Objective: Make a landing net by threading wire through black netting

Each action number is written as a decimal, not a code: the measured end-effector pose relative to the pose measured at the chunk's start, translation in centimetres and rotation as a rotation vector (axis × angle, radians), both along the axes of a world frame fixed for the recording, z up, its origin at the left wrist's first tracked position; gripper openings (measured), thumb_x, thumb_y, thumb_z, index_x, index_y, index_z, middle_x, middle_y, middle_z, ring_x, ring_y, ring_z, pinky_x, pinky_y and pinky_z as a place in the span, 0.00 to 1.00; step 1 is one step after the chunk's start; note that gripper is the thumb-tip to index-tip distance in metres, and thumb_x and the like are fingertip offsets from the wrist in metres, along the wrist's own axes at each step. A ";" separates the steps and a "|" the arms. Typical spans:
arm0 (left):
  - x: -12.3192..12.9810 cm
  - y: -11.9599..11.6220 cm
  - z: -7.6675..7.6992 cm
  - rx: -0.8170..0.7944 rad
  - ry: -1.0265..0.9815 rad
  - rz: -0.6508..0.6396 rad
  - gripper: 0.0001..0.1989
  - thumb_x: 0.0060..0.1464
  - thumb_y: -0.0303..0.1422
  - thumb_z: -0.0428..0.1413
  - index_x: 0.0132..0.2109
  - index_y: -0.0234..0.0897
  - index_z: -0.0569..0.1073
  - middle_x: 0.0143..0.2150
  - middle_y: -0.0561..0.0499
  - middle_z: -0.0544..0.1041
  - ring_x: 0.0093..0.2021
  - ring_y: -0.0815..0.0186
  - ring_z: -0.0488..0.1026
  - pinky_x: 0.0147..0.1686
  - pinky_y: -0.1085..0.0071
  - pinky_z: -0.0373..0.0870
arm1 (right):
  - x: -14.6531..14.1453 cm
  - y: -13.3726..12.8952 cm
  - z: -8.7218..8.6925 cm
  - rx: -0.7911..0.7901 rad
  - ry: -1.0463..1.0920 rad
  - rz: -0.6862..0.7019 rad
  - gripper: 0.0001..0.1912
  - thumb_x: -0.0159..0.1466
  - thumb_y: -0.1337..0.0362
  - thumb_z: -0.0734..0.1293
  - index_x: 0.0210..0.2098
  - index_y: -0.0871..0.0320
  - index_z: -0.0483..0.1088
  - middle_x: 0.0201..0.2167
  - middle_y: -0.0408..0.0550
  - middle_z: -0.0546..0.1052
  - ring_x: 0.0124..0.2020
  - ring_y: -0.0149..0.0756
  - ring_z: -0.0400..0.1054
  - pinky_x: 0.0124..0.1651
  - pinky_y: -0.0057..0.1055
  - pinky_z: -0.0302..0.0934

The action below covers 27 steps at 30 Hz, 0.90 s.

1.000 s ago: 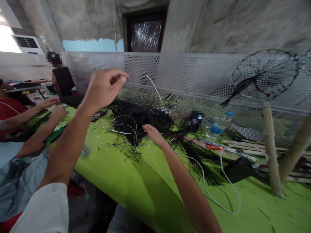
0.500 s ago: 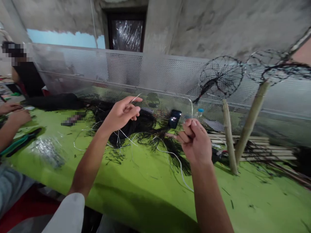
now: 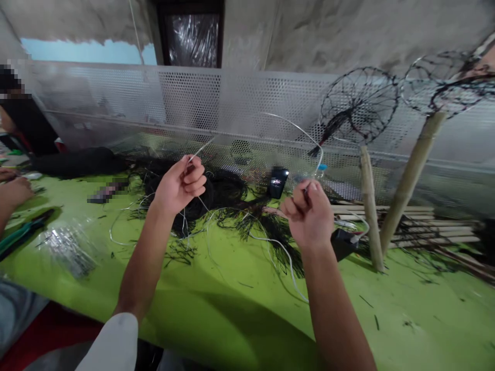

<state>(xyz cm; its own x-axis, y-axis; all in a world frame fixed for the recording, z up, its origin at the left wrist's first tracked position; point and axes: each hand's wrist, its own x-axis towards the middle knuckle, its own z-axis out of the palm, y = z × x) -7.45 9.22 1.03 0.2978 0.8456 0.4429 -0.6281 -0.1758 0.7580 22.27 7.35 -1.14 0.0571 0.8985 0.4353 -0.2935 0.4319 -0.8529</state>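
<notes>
My left hand [image 3: 180,184] is closed in a pinch on a thin silvery wire [image 3: 203,148], whose end points up to the right. My right hand [image 3: 309,214] is raised across from it, thumb and finger closed on a wire [image 3: 322,152] that rises and bends over to the left in a long arc. Whether both hands hold the same wire I cannot tell. Beneath and between them lies a tangled heap of black fibres [image 3: 228,193] with loose wire loops on the green table [image 3: 232,319].
A phone [image 3: 277,183] leans behind the heap, near a white cable [image 3: 288,257]. Bamboo posts [image 3: 412,178] stand at right, below round black-wrapped wire frames [image 3: 359,105]. At left are a bundle of shiny strips [image 3: 71,250], a green-handled tool [image 3: 25,234] and another person's hand [image 3: 17,193].
My left fingers have closed more tightly and moved slightly left. The wire above my right hand now shows a longer arc to the left. The view has shifted a little.
</notes>
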 end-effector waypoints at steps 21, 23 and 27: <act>-1.8 -1.0 0.2 -0.164 0.080 0.353 0.21 0.75 0.37 0.44 0.42 0.36 0.80 0.20 0.61 0.42 0.15 0.74 0.41 0.12 0.80 0.48 | 4.2 2.0 -5.3 -0.358 -0.883 -0.067 0.21 0.71 0.45 0.58 0.36 0.54 0.71 0.31 0.51 0.76 0.31 0.40 0.73 0.34 0.36 0.69; -4.3 -0.4 -1.2 -0.215 0.066 0.420 0.23 0.76 0.33 0.40 0.42 0.36 0.79 0.19 0.60 0.44 0.16 0.74 0.40 0.12 0.81 0.47 | 4.2 0.7 -8.6 -0.439 -1.096 -0.054 0.16 0.65 0.53 0.69 0.26 0.56 0.71 0.26 0.52 0.76 0.29 0.42 0.73 0.36 0.37 0.68; -9.2 1.3 -6.0 -0.485 0.206 0.556 0.21 0.74 0.28 0.41 0.40 0.31 0.77 0.19 0.61 0.48 0.16 0.76 0.43 0.13 0.81 0.48 | 3.7 -2.1 -13.6 -0.539 -1.403 -0.159 0.12 0.63 0.63 0.72 0.25 0.60 0.72 0.30 0.57 0.79 0.41 0.49 0.77 0.49 0.42 0.67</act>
<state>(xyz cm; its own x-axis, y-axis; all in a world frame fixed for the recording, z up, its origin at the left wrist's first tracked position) -16.64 10.53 -5.00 -0.1926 0.9807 -0.0348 -0.3822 -0.0423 0.9231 25.99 5.24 -14.78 -0.0040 0.9884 -0.1520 0.8873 -0.0665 -0.4563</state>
